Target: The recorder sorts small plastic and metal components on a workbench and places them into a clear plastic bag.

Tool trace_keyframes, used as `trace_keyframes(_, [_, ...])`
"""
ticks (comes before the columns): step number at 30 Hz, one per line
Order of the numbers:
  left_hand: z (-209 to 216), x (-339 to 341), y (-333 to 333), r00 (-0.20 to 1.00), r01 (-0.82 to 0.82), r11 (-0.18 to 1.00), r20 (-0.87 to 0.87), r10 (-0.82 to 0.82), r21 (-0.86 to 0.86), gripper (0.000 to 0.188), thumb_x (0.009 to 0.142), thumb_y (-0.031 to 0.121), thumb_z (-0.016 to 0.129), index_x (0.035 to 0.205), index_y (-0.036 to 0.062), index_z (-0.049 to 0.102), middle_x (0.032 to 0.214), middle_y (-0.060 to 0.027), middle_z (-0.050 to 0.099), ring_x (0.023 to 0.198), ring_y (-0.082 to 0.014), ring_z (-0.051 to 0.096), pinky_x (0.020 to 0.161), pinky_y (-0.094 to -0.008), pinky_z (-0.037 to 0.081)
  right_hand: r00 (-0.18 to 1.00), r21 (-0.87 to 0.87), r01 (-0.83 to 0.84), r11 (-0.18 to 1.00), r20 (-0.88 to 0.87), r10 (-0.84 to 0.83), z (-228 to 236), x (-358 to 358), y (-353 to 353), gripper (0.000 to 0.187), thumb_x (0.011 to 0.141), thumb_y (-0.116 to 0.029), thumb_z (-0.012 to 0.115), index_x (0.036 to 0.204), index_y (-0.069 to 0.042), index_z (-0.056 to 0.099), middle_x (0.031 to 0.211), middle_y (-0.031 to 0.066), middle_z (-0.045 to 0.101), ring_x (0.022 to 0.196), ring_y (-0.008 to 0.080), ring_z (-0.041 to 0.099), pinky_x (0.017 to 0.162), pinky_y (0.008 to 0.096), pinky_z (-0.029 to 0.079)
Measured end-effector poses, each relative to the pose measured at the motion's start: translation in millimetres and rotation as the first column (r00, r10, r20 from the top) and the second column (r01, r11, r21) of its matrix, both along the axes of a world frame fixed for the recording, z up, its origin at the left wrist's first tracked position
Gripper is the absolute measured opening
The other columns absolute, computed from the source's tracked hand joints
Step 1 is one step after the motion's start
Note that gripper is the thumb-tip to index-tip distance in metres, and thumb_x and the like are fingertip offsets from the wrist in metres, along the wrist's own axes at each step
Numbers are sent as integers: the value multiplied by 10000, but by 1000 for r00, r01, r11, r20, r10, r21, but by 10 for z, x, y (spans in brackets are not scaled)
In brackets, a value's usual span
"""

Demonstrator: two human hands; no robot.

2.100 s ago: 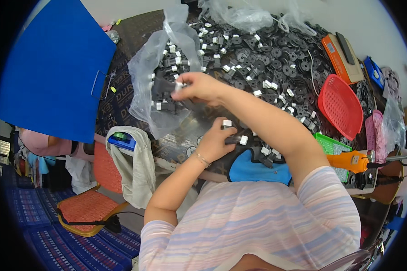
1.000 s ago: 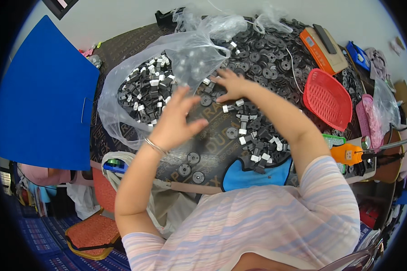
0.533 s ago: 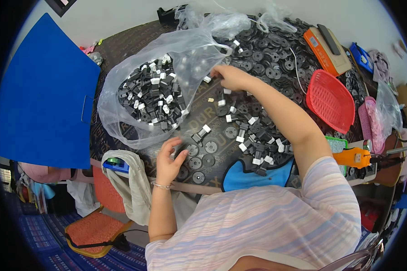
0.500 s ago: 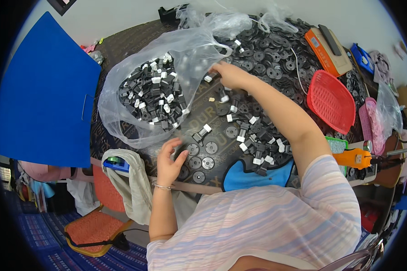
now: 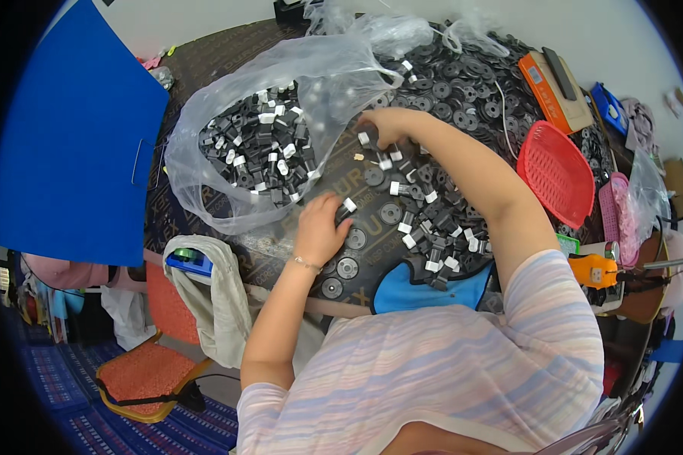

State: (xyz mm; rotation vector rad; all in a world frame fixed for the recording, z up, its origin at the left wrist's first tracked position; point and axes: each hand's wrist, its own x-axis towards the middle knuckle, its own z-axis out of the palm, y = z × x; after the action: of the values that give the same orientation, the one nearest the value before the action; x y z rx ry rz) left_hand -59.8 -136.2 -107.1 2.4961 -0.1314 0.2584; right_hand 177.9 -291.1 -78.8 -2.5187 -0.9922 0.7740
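My left hand (image 5: 320, 231) curls its fingers round a small black-and-white plastic part (image 5: 347, 206) at the middle of the table. Several flat round metal-centred discs (image 5: 347, 268) lie just beside and below that hand. Farther off, my right hand (image 5: 393, 127) reaches in with bent fingers pointing down at loose black-and-white parts (image 5: 385, 161); what lies between its fingertips is hidden. A heap of similar parts (image 5: 436, 235) spreads below the right forearm. To the left, a clear plastic bag (image 5: 228, 106) gapes with many such parts inside.
Black discs (image 5: 463, 95) pile up at the back right. Near them are a red basket (image 5: 558, 174) and an orange box (image 5: 546, 87). A blue cloth (image 5: 432, 292) lies at the near edge, a blue panel (image 5: 76, 144) stands left, and an orange tool (image 5: 593, 271) sits right.
My left hand has moved right and forward from beside the discs onto the single plastic part. The right hand has drawn back slightly from the bag's edge, its fingers now pointing down.
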Motion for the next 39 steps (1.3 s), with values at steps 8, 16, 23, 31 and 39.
trace_keyframes(8, [549, 199, 64, 992, 34, 975, 109, -60, 220, 264, 697, 74, 632, 955, 59, 580, 841, -121, 575, 855, -310, 563, 752, -417, 438, 926, -219, 109, 970, -334, -179, 223, -161, -181, 341, 769, -85, 679, 1069, -72, 518, 957, 80, 585, 729, 210, 631, 536, 294, 567])
trace_keyframes(16, [1009, 345, 387, 939, -142, 980, 334, 87, 143, 412, 678, 145, 709, 1047, 33, 567, 1082, -158, 559, 1033, -327, 513, 883, -413, 398, 997, -342, -55, 938, 32, 71, 511, -244, -315, 590, 631, -488, 745, 1044, -93, 602, 772, 111, 629, 593, 229, 619, 540, 324, 512])
trace_keyframes(23, [162, 694, -286, 987, 154, 985, -27, -157, -80, 444, 695, 113, 695, 1106, 22, 555, 1189, -165, 510, 1078, -345, 493, 924, -387, 408, 972, -277, -178, 944, 102, 213, 271, -534, -376, 533, 588, -517, 737, 921, -112, 640, 1053, 151, 507, 957, 309, 553, 775, 395, 461])
trace_keyframes(31, [24, 1096, -460, 943, 251, 968, -225, -246, -9, 329, 633, 94, 729, 950, 62, 647, 945, -149, 583, 943, -343, 553, 815, -390, 447, 946, 199, 124, 972, -321, -55, 415, -303, -840, 331, 674, -286, 784, 865, -58, 638, 888, 53, 572, 697, 136, 580, 543, 247, 473])
trace_keyframes(39, [833, 619, 73, 987, 43, 988, -160, -19, 146, 308, 640, 52, 710, 938, 40, 629, 954, -148, 590, 927, -320, 572, 814, -378, 460, 760, 247, -75, 966, -613, 216, 801, -462, -381, 278, 769, -271, 719, 962, -97, 621, 844, -9, 617, 674, 89, 573, 593, 229, 495])
